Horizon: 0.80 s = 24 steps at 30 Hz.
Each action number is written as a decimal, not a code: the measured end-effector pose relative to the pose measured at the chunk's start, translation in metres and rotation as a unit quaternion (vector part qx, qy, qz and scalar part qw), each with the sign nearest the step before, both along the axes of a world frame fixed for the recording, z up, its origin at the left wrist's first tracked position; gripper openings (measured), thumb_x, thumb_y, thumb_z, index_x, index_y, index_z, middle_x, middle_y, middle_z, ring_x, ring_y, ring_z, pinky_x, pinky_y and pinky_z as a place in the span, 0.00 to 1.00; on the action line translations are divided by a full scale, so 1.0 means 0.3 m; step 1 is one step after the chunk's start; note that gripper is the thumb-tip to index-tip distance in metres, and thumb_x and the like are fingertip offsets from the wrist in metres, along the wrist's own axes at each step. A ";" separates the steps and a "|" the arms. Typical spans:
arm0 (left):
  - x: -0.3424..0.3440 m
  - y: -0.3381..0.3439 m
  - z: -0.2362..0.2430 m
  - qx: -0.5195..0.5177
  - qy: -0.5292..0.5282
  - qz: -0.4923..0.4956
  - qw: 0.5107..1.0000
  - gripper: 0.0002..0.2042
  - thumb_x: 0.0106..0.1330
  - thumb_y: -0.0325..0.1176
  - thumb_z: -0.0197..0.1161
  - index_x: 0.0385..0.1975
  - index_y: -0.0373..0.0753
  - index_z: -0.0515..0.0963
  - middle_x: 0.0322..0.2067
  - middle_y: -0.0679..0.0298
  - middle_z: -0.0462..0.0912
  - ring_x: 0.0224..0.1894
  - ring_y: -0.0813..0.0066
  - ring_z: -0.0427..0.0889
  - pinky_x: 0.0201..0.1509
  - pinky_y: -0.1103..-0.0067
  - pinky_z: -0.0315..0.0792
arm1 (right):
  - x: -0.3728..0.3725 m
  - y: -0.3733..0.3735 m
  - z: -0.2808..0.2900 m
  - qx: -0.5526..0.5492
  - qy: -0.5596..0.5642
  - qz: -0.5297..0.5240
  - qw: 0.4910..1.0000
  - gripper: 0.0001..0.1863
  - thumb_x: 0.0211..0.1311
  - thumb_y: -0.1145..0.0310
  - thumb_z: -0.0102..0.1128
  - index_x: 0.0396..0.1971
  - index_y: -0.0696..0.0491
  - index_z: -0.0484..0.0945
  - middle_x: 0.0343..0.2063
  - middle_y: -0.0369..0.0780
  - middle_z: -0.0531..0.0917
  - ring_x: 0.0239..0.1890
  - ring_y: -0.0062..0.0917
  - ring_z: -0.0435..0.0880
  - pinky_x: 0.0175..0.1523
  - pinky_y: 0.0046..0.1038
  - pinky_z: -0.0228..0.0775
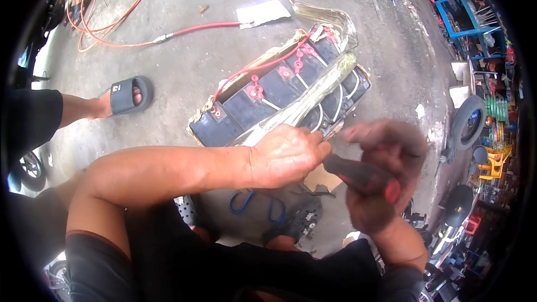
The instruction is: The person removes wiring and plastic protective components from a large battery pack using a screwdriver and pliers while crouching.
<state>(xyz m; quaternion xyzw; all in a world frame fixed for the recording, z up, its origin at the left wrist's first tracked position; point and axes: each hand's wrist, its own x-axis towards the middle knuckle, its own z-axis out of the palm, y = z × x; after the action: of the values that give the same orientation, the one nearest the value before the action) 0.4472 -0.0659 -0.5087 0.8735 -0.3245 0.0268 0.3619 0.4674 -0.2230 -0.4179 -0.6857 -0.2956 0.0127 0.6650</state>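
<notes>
Clenched left hand point(288, 155), right hand point(396, 150) around a tool handle point(361, 174) – both near a row of batteries point(238, 113).
The left fingers are curled in, though whether they pinch anything I cannot tell; the right hand is blurred, its fingers bent about the black-and-red handle. Just beyond – on the floor point(179, 72) – sit the batteries, a tape-wrapped bundle point(316, 90) slanting over them and a red cable point(249, 69) along their far side. Farther off, a red hose point(207, 28) reaches a white sheet point(264, 13).
</notes>
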 end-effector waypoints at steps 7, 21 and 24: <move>0.002 0.022 0.018 -0.058 0.105 0.028 0.992 0.10 0.50 0.29 0.64 0.32 0.36 0.76 0.28 0.54 0.78 0.31 0.51 0.82 0.32 0.62 0.76 | 0.064 0.061 0.036 0.035 0.150 0.162 0.975 0.12 0.55 0.69 0.70 0.23 0.54 0.73 0.19 0.34 0.77 0.21 0.21 0.74 0.29 0.24 0.67; 0.055 0.081 0.111 -0.226 0.202 -0.023 0.953 0.27 0.54 0.31 0.69 0.56 0.35 0.71 0.50 0.53 0.79 0.56 0.64 0.79 0.61 0.70 0.71 | 0.219 0.023 -0.007 0.155 0.253 0.259 0.919 0.30 0.67 0.41 0.48 0.21 0.55 0.70 0.15 0.39 0.75 0.15 0.25 0.72 0.22 0.24 0.66; 0.090 0.129 0.178 -0.318 0.020 0.034 0.947 0.36 0.58 0.36 0.69 0.65 0.29 0.62 0.54 0.52 0.75 0.57 0.60 0.76 0.66 0.66 0.66 | 0.223 0.032 -0.019 0.195 0.281 0.163 0.926 0.48 0.64 0.22 0.20 0.23 0.56 0.72 0.11 0.39 0.73 0.13 0.25 0.71 0.20 0.23 0.63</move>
<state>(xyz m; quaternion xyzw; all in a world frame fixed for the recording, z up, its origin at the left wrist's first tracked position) 0.4742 -0.0273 -0.4552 0.7238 -0.2622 0.1235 0.6262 0.5344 -0.2134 -0.4235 -0.4532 -0.2011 0.2547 0.8302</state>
